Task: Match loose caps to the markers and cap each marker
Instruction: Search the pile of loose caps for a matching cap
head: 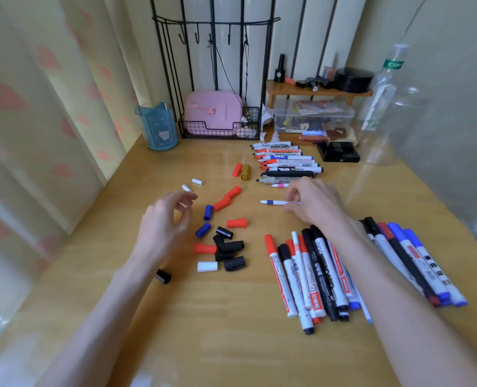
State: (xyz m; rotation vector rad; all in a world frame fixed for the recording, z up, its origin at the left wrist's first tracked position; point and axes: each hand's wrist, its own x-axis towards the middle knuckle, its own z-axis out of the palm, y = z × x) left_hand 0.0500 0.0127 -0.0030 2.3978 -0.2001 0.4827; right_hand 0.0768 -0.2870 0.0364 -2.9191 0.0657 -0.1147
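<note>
Basket [203, 127] of black wire at the back is holding a pink case [212, 113]. Clear box [342, 114] beside it is carrying small items, too blurred to name. Blue cup [156, 129] is standing left of the basket. Right hand [315, 202] is pinching the tail of a thin white marker [276, 202] with a blue band, its bare tip pointing left, mid-bench [231, 331]. Left hand [162, 222] is hovering with fingers loosely curled, gripping nothing, beside the loose caps [223, 247]: red, blue, black, white.

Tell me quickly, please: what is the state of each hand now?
Left hand: open, holding nothing.
Right hand: pinching the thin white marker.
</note>
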